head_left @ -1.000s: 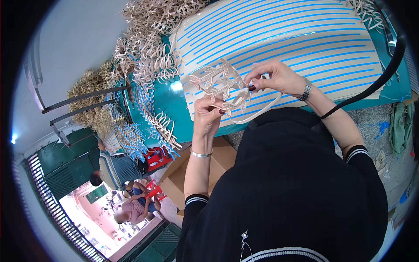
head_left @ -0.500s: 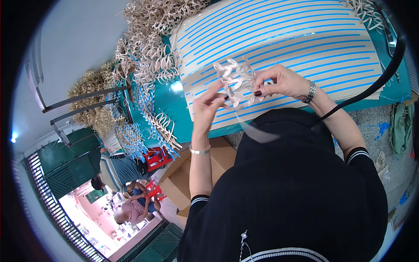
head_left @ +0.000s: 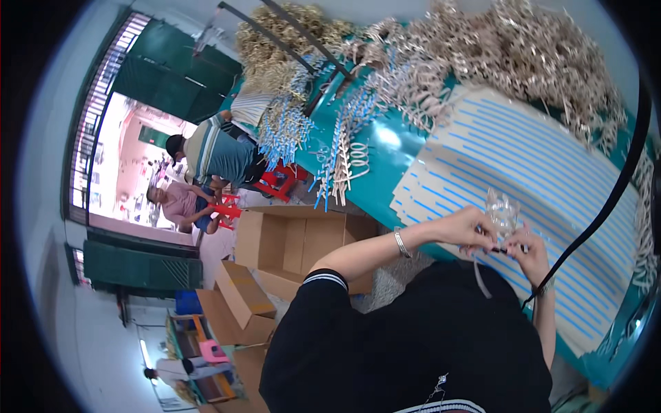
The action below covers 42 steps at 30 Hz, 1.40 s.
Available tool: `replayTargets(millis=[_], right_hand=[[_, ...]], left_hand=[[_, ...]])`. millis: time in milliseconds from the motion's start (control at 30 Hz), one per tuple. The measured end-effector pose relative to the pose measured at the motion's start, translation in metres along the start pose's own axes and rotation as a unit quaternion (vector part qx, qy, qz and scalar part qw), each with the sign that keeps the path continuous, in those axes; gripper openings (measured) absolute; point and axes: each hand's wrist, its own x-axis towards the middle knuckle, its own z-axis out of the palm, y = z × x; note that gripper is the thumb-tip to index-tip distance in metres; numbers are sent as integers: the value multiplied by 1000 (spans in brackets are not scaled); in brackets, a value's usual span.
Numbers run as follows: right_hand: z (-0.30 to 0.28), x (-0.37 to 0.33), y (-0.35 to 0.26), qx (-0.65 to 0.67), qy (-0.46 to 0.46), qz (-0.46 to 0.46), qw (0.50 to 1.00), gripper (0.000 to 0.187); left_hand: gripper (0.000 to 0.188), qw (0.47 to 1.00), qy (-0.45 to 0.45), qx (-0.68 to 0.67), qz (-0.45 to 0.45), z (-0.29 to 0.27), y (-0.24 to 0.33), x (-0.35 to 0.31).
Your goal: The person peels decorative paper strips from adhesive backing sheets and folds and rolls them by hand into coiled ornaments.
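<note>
Above the table's near side, my left hand (head_left: 474,229) and my right hand (head_left: 529,256) meet with fingertips pinched close together. Between them they hold a pale, shiny leaf trim (head_left: 502,212), its leaf shapes standing up above the fingers. A thin pale ribbon end (head_left: 481,281) hangs below my left hand. Exactly what the fingertips pinch is too small to make out. Under the hands lie large pale sheets (head_left: 447,162) with rows of blue strips. A bracelet circles my left wrist.
Heaps of curled tan strips (head_left: 523,41) line the far side of the green table (head_left: 389,148). Blue-and-white strips (head_left: 354,113) hang over its left edge. An open cardboard box (head_left: 303,241) stands on the floor at left. A black cable (head_left: 613,193) crosses at right. Several people are farther off.
The view has swung left, bringing the boxes and people further in. My hands, apart on the leaf trim before, are now together at its lower part.
</note>
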Motion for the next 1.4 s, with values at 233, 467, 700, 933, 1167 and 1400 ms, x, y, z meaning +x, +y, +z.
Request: replayTargets(millis=[233, 467, 700, 933, 1167, 1400], right_hand=[[5, 14, -26, -162, 12, -53, 985, 11], [0, 14, -34, -85, 27, 14, 996, 39], [-10, 21, -25, 4, -15, 46, 999, 25], [-29, 21, 6, -115, 85, -54, 988, 27], [-11, 22, -2, -142, 140, -61, 978, 48], [-15, 35, 6, -165, 58, -155, 972, 30]], left_hand=[[8, 990, 80, 79, 90, 9, -35, 17], [6, 944, 218, 208, 136, 1, -15, -4], [6, 905, 271, 240, 224, -6, -26, 3], [8, 940, 285, 134, 134, -34, -28, -10], [11, 938, 273, 111, 183, -32, -21, -6], [9, 938, 242, 128, 214, -28, -19, -11]])
